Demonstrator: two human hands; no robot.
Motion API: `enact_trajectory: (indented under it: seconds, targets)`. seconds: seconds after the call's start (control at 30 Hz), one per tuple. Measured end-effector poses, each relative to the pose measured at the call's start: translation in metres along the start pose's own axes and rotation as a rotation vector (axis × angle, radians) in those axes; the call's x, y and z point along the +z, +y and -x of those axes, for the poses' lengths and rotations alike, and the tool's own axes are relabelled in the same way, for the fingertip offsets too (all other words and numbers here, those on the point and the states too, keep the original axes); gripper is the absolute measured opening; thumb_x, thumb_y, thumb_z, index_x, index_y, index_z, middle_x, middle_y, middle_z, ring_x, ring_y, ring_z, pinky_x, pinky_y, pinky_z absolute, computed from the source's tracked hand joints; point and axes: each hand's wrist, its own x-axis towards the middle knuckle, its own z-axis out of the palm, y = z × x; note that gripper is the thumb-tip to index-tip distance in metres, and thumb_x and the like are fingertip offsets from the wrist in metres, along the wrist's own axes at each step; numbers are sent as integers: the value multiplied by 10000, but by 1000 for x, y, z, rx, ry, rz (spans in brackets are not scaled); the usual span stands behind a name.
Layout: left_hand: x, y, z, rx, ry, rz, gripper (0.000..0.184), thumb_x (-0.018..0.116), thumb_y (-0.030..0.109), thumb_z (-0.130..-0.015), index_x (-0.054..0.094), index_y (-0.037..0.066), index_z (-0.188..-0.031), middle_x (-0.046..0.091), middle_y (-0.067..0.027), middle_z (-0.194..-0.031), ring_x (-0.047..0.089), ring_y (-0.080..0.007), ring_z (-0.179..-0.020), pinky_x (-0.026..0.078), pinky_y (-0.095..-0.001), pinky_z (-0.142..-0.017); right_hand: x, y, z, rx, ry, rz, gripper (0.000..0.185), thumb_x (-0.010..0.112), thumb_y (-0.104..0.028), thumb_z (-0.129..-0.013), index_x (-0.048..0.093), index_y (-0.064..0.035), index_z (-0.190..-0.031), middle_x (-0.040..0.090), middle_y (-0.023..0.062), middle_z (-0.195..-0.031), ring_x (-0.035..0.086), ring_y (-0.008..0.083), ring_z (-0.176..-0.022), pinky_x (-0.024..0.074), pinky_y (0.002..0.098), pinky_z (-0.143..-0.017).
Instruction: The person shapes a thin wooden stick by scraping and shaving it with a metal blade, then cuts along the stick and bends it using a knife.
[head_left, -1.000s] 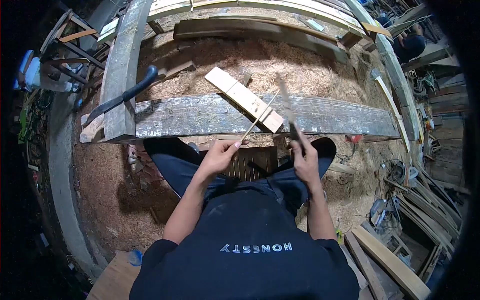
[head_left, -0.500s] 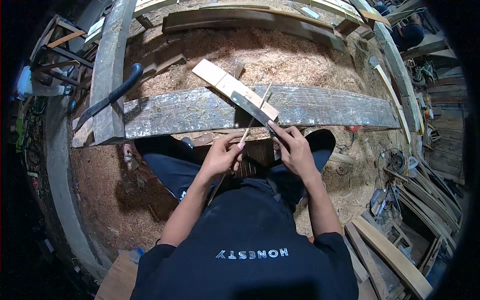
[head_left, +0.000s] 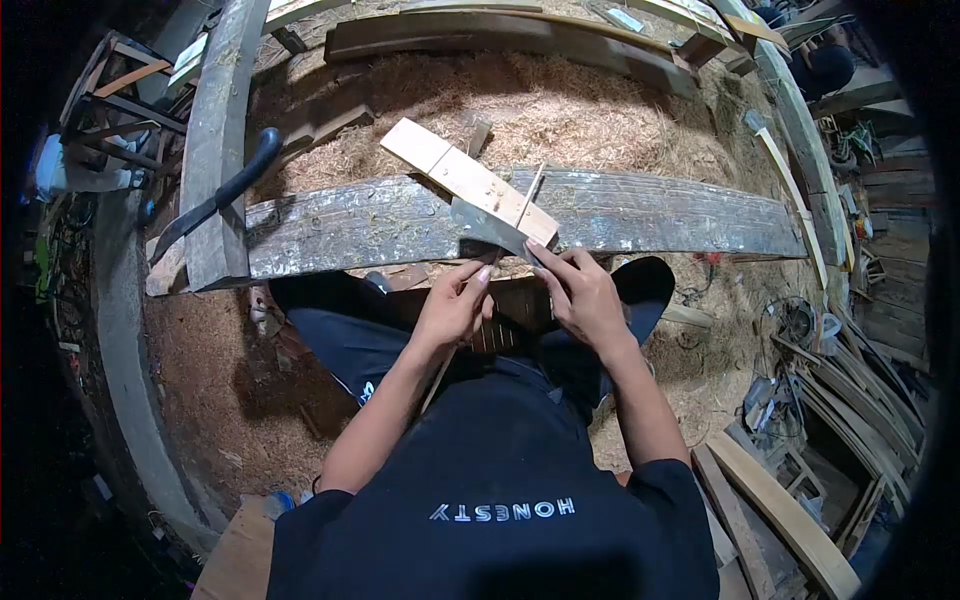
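Note:
My left hand (head_left: 450,308) is closed around a thin wooden stick (head_left: 531,192), which slants up and rightward from my lap to the pale board. My right hand (head_left: 585,305) grips a knife, its own fingers hiding most of the handle. The knife's broad grey blade (head_left: 487,228) points up and left, lying across the stick and covering its middle stretch. Behind them, a pale wooden board (head_left: 470,180) with small holes or pegs rests at an angle on a weathered beam (head_left: 350,222).
At the left, a curved blade with a black handle (head_left: 250,175) lies on a thick side timber (head_left: 215,130). Shavings (head_left: 560,115) cover the ground past the beam. Stacked planks (head_left: 785,510) lie at lower right, and part of another person (head_left: 825,68) shows at upper right.
The knife blade has dropped slightly toward me and turned, showing more of its flat side. It now covers part of the stick. My left hand has shifted slightly up and right.

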Motion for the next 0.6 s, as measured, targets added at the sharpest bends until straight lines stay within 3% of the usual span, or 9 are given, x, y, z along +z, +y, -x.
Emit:
enact_trajectory:
  seconds: [0.23,0.47,0.6]
  targets:
    - [-1,-3,-1,-33,9,75,389,554,279,-1001,534,69,-1328,493,44,-613,406,-42,-452,296,-202,-394,-7,-12,-6,6,76,38,311,664,-250,-885,683,-231,-1195,587,151,-975,651,344,-767,533,422,-666]
    - [4,-18,-7,80,58,120,357,589,258,-988,604,24,-1257,471,65,-664,395,-31,-555,316,-205,-501,3,-9,-10,-69,107,76,316,699,-317,-861,698,-235,-1167,569,134,-929,645,329,-718,530,426,-601]
    - [0,-22,-11,13,67,105,343,589,247,-988,621,30,-1252,469,66,-664,389,-28,-555,309,-206,-495,5,-13,-11,3,111,34,303,717,-288,-852,711,-218,-1147,543,125,-894,618,287,-679,518,399,-592]
